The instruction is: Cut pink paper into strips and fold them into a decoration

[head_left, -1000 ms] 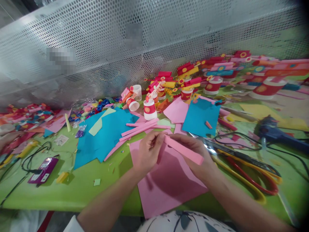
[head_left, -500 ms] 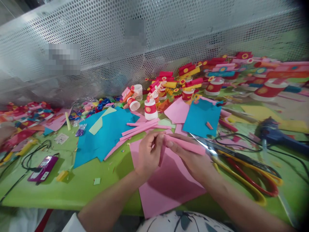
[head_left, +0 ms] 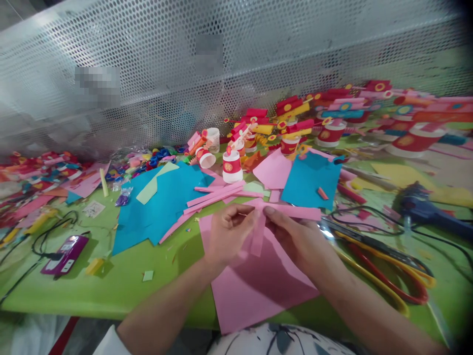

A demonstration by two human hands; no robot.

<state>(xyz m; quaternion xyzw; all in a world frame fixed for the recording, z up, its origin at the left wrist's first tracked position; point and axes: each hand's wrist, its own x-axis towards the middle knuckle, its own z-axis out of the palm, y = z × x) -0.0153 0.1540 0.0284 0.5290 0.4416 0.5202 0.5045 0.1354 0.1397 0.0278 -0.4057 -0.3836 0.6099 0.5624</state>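
My left hand (head_left: 229, 230) pinches a pink paper strip (head_left: 295, 212) between thumb and fingertips. My right hand (head_left: 303, 241) grips the same strip close by, so the two thumbs nearly meet. One length of the strip runs out to the right over my right fingers, and another hangs down between the hands. Whether these are one folded strip or two pieces I cannot tell. Below the hands lies a pink sheet (head_left: 254, 305), partly in their shadow. More cut pink strips (head_left: 214, 196) lie just beyond my left hand.
Scissors with red and yellow handles (head_left: 414, 296) lie beside my right forearm, and a blue glue gun (head_left: 424, 204) is farther right. Blue sheets (head_left: 148, 217), paper cup models (head_left: 232, 167) and a purple device (head_left: 66, 254) with cables cover the green table (head_left: 121, 288). A perforated metal panel (head_left: 148, 74) stands behind.
The strip has turned flatter and now reaches farther right, with a length hanging more plainly between the hands. My left fingertips have slid slightly right, and both hands still grip it.
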